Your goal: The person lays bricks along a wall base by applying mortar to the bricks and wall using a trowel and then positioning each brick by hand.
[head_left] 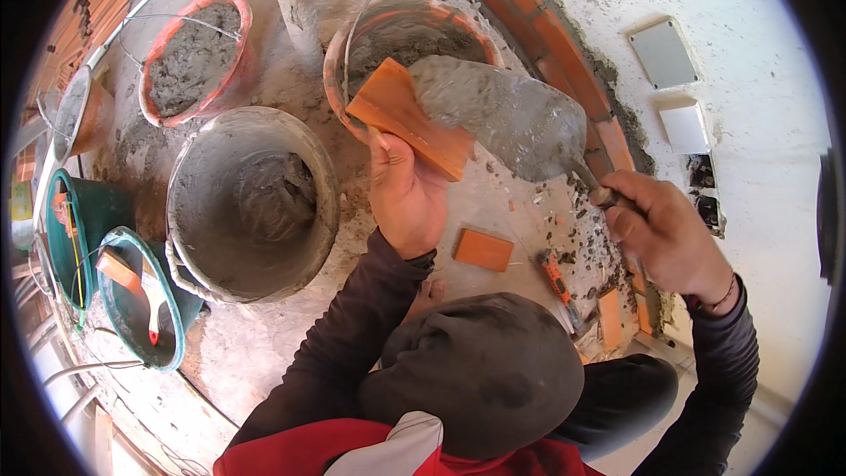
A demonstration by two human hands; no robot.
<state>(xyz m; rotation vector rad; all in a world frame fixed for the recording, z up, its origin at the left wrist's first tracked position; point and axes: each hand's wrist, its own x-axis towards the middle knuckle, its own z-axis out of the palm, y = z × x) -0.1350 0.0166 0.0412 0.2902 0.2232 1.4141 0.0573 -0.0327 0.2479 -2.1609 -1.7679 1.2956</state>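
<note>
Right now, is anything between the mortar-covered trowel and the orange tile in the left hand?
Nothing visible. The mortar-covered metal trowel in the right hand already lies against the flat orange clay tile held up by the left hand.

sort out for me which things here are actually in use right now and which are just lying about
In use:
- orange tile piece in the left hand
- mortar-laden trowel in the right hand
- orange bucket of mortar right behind the tile

Lying about:
- large grey bucket
- second orange bucket
- green buckets, one holding a brush
- loose tile on the floor
- orange utility knife
</note>
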